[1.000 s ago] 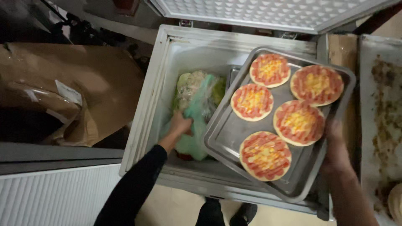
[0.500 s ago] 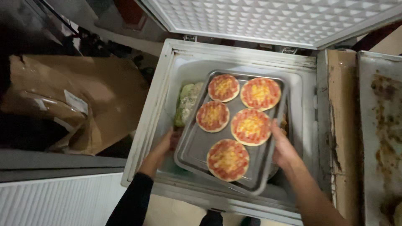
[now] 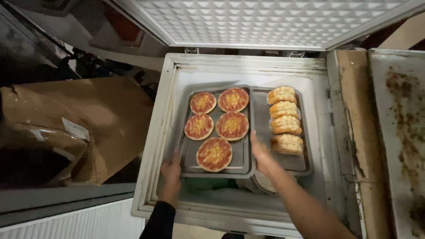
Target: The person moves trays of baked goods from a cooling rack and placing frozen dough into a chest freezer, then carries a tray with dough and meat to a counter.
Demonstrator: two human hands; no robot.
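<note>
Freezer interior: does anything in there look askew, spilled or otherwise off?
Nothing spilled. The pizza tray overlaps the edge of the tray of buns beside it, so it may not sit flat.

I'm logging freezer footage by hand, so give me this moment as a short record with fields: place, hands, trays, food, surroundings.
place: open white chest freezer, lid raised
left hand: left hand grips the near left corner of the pizza tray
right hand: right hand at that tray's right edge
food: five small pizzas on it
second tray: tray beside it with four topped bread pieces
surroundings: brown cardboard left, stained baking sheet right
</note>
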